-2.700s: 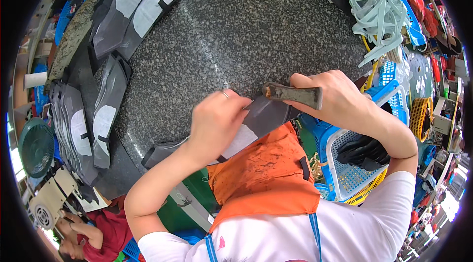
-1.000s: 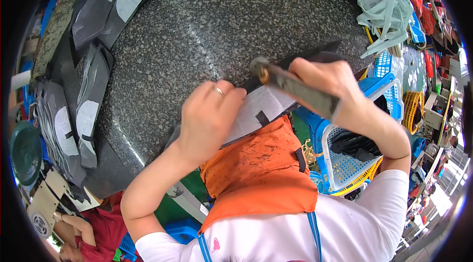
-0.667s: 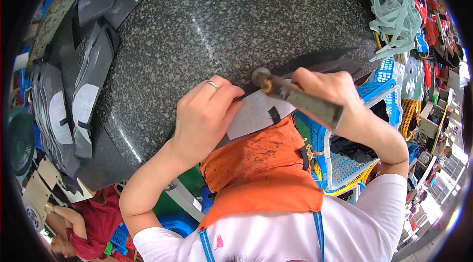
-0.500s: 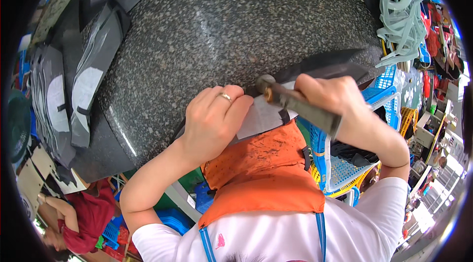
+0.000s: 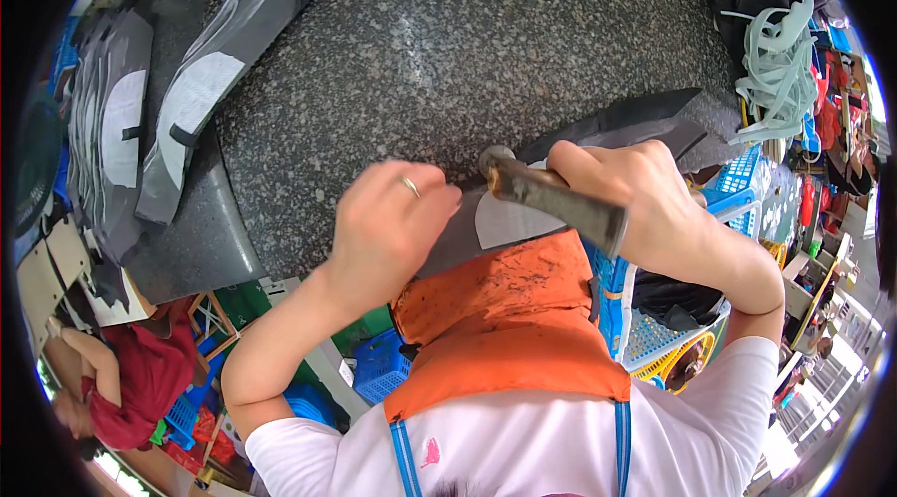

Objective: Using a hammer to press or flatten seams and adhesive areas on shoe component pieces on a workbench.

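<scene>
My right hand (image 5: 631,189) is closed around a hammer (image 5: 565,205), whose rounded face lies to the left, just over the slab's near edge. Under it, a flat dark grey sheet piece (image 5: 453,240) with a white rounded patch lies along the edge, against my orange apron. My left hand (image 5: 388,217), with a ring on one finger, is over the piece's left part. Its fingers are curled in toward the thumb and slightly blurred; whatever they pinch is hidden. More dark sheet pieces (image 5: 645,119) stretch out beyond my right hand.
Similar grey pieces with white patches (image 5: 196,95) lie in overlapping stacks on the speckled stone slab (image 5: 374,58) at left. Pale translucent strips (image 5: 780,67) hang at the right edge. Blue and white baskets (image 5: 654,343) stand below right. Another person in a red shirt (image 5: 140,380) is at lower left.
My left hand has shifted slightly left, uncovering more of the grey piece. The hammer stays in my right hand, near the same spot. The whole view has shifted a little.
</scene>
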`<state>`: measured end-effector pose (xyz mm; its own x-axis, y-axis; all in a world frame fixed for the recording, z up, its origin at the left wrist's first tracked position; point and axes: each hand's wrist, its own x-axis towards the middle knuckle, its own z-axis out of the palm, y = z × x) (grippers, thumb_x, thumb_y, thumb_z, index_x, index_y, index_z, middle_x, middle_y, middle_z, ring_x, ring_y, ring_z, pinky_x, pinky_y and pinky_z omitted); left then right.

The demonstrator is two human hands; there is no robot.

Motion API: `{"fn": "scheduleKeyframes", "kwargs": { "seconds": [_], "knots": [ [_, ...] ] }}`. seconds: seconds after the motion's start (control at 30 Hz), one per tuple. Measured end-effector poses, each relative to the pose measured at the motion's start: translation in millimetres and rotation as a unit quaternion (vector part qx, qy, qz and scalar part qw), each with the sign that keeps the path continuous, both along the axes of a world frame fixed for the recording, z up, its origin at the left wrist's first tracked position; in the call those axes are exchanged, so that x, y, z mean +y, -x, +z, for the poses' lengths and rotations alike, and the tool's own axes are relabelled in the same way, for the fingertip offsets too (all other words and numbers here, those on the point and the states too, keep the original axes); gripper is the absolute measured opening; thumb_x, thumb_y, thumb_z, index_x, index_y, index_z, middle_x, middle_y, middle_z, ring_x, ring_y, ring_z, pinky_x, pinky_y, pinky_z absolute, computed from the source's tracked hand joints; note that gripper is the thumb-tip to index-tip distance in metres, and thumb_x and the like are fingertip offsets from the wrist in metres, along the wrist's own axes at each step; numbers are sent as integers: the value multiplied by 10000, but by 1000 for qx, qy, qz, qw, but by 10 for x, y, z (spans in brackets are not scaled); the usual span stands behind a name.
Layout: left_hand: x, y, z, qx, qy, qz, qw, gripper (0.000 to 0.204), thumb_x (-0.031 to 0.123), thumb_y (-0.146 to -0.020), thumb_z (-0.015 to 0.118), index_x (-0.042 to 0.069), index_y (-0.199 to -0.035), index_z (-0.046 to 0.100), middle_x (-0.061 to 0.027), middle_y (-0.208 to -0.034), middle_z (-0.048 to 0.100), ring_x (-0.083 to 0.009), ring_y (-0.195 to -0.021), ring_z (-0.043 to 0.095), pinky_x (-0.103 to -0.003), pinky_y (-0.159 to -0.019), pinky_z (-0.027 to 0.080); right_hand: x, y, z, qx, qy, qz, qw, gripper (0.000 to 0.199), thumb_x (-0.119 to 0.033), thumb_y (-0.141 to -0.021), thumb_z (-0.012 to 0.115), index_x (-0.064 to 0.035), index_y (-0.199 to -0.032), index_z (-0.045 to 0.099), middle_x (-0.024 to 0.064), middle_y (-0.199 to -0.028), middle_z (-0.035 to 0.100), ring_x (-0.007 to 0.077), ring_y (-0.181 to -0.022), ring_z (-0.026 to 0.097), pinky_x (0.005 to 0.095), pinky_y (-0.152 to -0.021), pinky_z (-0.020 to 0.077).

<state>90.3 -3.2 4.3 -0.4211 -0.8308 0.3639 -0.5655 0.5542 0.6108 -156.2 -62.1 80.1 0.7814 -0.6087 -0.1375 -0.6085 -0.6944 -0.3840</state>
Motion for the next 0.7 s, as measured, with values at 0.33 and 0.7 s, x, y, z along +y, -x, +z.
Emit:
{"fn": "scheduleKeyframes", "kwargs": {
  "seconds": [0.33,0.7],
  "knots": [
    [-178,266,62,-77,-70,36,994,205,170,-728,773,92,-790,594,-52,-834,595,-265,-761,593,-377,-629,465,48,120,239,-40,-31,-163,985,152,-114,-886,698,-37,-852,571,111,-646,572,311,-569,588,351,-521,434],
    [-107,244,-9,-114,126,-21,985,354,51,-659,783,22,-994,670,-73,-993,617,-269,-878,603,-393,-705,510,22,253,-35,-12,-15,-75,997,187,-226,-840,683,-112,-931,567,42,-604,553,259,-525,607,404,-460,474]
  ]
}}
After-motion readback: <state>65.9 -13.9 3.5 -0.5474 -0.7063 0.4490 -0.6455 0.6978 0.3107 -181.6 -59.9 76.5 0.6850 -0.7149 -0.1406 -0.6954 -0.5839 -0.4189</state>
